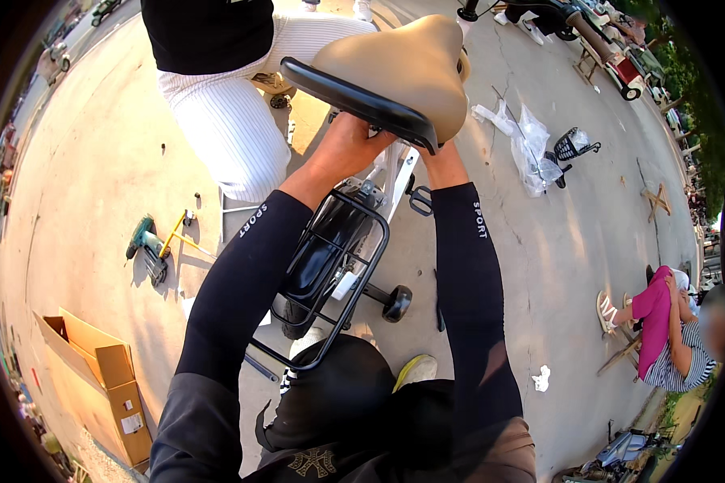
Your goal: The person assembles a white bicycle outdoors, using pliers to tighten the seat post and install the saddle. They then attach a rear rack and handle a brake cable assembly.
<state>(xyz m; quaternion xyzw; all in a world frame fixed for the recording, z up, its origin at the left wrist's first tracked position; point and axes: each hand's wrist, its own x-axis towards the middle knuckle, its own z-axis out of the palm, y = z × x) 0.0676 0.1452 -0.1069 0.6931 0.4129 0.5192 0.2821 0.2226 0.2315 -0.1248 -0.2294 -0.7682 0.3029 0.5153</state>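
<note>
Outdoor concrete pavement (113, 153). At centre, a small bicycle with a tan saddle (403, 68), black rear rack (330, 274) and training wheel (397, 303). Left hand (348, 147) and right hand (441, 161) reach under the saddle; their grip is hidden, cannot tell. Cordless drill (145, 241) lies left; cardboard box (97, 386) near left.

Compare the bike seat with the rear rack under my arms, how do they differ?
The bike seat is tan, broad and padded with a black underside; the rear rack is an open frame of thin black bars. The seat sits high, with the left hand and right hand just under it; the rack lies lower, between the forearms. Both belong to the same small bike.
</note>
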